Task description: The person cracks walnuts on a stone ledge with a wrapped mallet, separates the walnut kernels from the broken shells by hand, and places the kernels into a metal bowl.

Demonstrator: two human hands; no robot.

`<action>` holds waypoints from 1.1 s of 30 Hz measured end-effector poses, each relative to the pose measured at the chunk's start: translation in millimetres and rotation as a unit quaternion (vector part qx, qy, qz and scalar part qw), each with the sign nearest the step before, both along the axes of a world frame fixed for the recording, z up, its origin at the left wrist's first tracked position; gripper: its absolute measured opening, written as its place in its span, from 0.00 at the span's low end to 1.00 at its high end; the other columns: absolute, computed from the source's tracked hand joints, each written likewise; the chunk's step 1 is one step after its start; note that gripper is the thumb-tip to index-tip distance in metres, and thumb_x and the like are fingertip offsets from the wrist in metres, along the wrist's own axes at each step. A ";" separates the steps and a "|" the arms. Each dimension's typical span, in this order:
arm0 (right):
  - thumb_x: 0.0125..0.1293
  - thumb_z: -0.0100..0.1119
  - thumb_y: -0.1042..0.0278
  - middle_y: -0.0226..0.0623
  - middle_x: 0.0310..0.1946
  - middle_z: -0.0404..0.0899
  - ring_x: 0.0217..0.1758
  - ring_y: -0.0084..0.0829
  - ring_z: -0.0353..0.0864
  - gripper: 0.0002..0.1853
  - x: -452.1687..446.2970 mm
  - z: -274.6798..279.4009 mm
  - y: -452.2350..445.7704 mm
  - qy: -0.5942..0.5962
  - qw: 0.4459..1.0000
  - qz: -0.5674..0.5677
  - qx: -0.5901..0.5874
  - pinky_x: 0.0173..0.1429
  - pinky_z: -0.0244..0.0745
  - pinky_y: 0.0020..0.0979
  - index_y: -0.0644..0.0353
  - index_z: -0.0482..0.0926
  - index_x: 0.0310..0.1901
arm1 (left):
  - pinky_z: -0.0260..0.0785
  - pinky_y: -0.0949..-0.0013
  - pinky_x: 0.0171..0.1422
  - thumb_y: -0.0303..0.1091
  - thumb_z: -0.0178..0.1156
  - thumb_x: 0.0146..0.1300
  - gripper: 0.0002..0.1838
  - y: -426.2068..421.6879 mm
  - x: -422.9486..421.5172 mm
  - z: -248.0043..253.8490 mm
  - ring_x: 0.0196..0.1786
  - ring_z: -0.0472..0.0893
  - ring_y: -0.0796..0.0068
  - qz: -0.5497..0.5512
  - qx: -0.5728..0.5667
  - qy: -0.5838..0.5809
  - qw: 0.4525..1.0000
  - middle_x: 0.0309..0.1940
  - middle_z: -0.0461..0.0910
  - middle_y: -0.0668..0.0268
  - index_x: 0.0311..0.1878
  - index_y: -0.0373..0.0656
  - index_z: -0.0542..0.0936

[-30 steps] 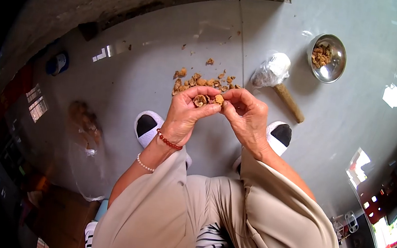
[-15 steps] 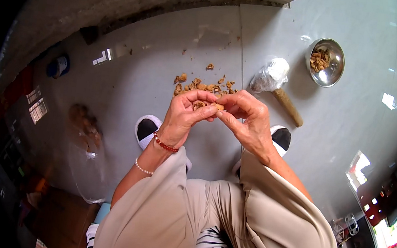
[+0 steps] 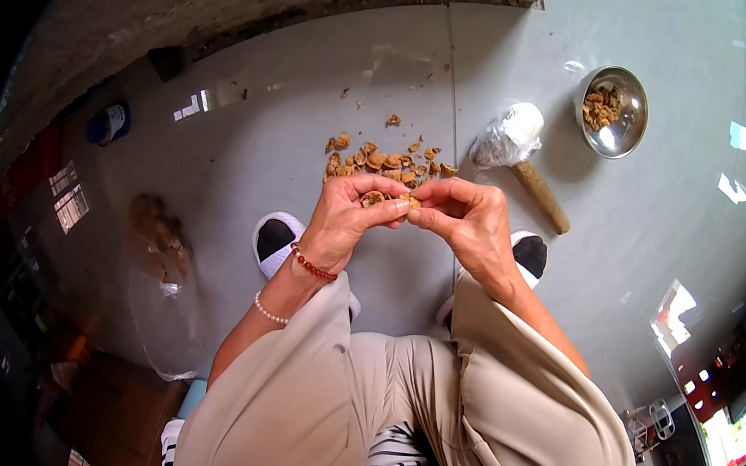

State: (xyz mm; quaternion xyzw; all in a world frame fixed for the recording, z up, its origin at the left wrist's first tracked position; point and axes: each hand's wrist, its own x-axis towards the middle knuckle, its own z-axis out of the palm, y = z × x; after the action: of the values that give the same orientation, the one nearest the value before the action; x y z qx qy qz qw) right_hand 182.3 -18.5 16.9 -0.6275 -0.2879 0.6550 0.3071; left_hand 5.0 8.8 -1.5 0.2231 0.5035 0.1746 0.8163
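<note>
My left hand [image 3: 345, 218] is closed around a cracked walnut [image 3: 372, 199], whose broken shell shows between the fingers. Fingertips of my right hand [image 3: 472, 224] pinch a smaller walnut piece [image 3: 412, 202] right at the left fingertips, so the two hands touch or nearly touch. Just beyond them, a scatter of walnut shells and pieces [image 3: 380, 159] lies on the floor, partly hidden by my hands. To the right lies a hammer [image 3: 540, 196], its head wrapped in clear plastic and its wooden handle pointing toward me.
A steel bowl [image 3: 628, 125] with walnut pieces inside stands at the far right. On the left are a plastic bag [image 3: 168, 250] with brown contents and a blue container [image 3: 110, 123]. A rough concrete block [image 3: 187, 1] bounds the far left. My slippers [image 3: 276, 244] flank the hands.
My right fingers have shifted slightly against the walnut piece, and that wrist has turned a little. My left hand stays nearly still around its walnut. More of the shell pile shows past the hands.
</note>
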 end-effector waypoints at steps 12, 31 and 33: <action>0.52 0.65 0.79 0.37 0.30 0.82 0.34 0.23 0.82 0.11 -3.0 -12.9 -7.2 0.017 0.999 -0.030 0.030 0.39 0.78 0.22 0.69 0.81 0.39 | 0.73 0.78 0.43 0.26 0.58 0.62 0.09 -2.2 -4.0 -9.0 0.34 0.77 0.81 0.075 -0.118 -0.036 0.990 0.35 0.79 0.65 0.45 0.35 0.77; 0.54 0.64 0.77 0.37 0.33 0.80 0.34 0.24 0.82 0.15 12.4 -7.7 -6.9 0.035 0.998 0.032 -0.043 0.41 0.76 0.25 0.67 0.79 0.45 | 0.73 0.78 0.45 0.28 0.58 0.63 0.11 -1.4 -7.8 -14.5 0.36 0.77 0.80 0.146 -0.134 -0.103 0.975 0.36 0.79 0.66 0.47 0.36 0.77; 0.53 0.64 0.76 0.38 0.34 0.78 0.33 0.25 0.82 0.16 10.9 -0.7 -5.0 -0.074 0.992 0.074 0.076 0.39 0.76 0.26 0.66 0.79 0.45 | 0.73 0.78 0.45 0.28 0.58 0.63 0.11 -1.6 -7.8 -13.8 0.36 0.77 0.80 0.139 -0.133 -0.104 0.976 0.36 0.79 0.66 0.47 0.36 0.77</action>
State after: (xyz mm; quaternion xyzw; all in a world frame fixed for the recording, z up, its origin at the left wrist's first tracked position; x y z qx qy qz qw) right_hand 193.2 -23.4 16.1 -0.6262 -0.4038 0.6042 0.2825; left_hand -2.8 7.1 -15.3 0.0213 0.4605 0.2399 0.8543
